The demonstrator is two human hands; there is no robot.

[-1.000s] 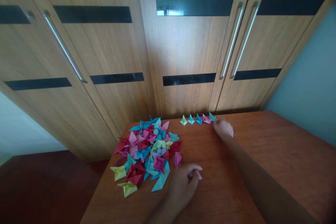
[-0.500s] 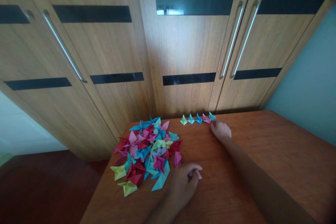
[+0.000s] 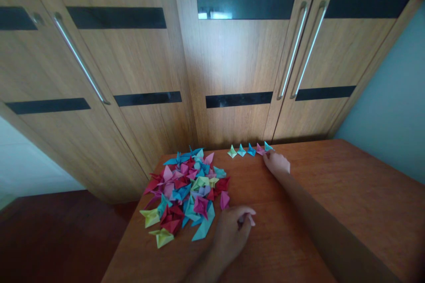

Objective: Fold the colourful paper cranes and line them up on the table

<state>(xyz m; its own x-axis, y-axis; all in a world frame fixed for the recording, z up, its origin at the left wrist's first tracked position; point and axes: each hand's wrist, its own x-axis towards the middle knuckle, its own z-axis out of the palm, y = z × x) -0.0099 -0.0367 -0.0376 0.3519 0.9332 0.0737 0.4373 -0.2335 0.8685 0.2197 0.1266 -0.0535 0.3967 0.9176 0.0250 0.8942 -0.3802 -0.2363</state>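
At the table's back edge stand several small folded-paper origami pieces in a row, among them a yellow-green one (image 3: pixel 232 151), a blue one (image 3: pixel 251 150), a pink one (image 3: pixel 260 149) and a light blue one (image 3: pixel 268 146). My right hand (image 3: pixel 277 162) is closed at the right end of this row, its fingertips on the lower edge of the pink origami piece and just below the light blue one. Loosely curled, my left hand (image 3: pixel 234 231) rests on the table beside a magenta origami piece (image 3: pixel 225 200), thumb and fingers slightly apart, with nothing visible in it.
A heaped pile of origami pieces (image 3: pixel 181 181) in red, pink, blue and yellow covers the left part of the wooden table (image 3: pixel 335 177). Behind the table rises a wooden wardrobe (image 3: pixel 232 53) with metal handles (image 3: pixel 294 51) and dark strips. A pale wall is at right.
My right hand has shifted slightly left, and the pink origami piece beside it has moved a little left too. My left hand and the pile have not moved.
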